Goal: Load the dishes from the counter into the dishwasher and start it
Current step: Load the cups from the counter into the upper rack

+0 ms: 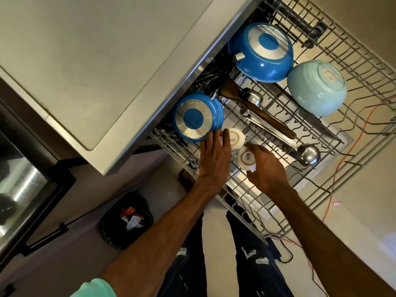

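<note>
The pulled-out wire rack (pixel 353 61) carries a large blue pan (pixel 261 51) and a small blue pan (pixel 198 117), both bottom-up, and a pale turquoise bowl (pixel 317 87) tipped over beside the large pan. Between the pans lie a wooden spatula (pixel 257 108), a steel ladle (pixel 308 154) and a steel scoop (pixel 250 96). The nearer white cup (pixel 246 160), bottom-up, is gripped by the right hand (pixel 265 168); the farther white cup (pixel 235 139) sits just beside the small pan, touched by the left hand (pixel 214 155).

Both arms reach forward, left hand (pixel 214 156) with fingers straight, right hand (pixel 266 168) curled round a cup (pixel 246 161).
</note>
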The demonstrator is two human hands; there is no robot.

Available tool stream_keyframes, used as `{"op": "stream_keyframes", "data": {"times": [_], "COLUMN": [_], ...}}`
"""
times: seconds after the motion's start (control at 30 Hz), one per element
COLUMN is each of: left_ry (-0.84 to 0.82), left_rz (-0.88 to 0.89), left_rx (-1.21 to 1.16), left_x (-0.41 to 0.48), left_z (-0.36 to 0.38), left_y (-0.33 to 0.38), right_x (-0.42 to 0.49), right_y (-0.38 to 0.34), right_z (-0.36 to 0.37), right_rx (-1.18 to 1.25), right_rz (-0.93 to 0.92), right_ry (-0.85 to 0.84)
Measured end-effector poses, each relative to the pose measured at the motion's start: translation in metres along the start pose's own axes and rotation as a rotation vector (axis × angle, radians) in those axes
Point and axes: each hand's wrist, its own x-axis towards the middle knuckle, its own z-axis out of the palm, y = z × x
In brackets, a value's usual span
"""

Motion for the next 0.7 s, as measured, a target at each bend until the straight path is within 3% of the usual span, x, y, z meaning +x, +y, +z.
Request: {"op": "stream_keyframes", "data": {"times": [0.4, 0.7], "left_ry": [-0.016, -0.043], "left_rz": [0.015, 0.033], "left_rx": [-0.119, -0.163], "left_x": [-0.005, -0.004], "left_z": [-0.001, -0.002], "left_y": [-0.001, 0.000], "right_x": [0.010, -0.001], "right_y": [0.000, 0.011], "right_z": [-0.002, 0.016], "right_rx": [-0.196, 0.087], "right_rz": [0.002, 0.009], "right_ry": [-0.071, 0.054]}}
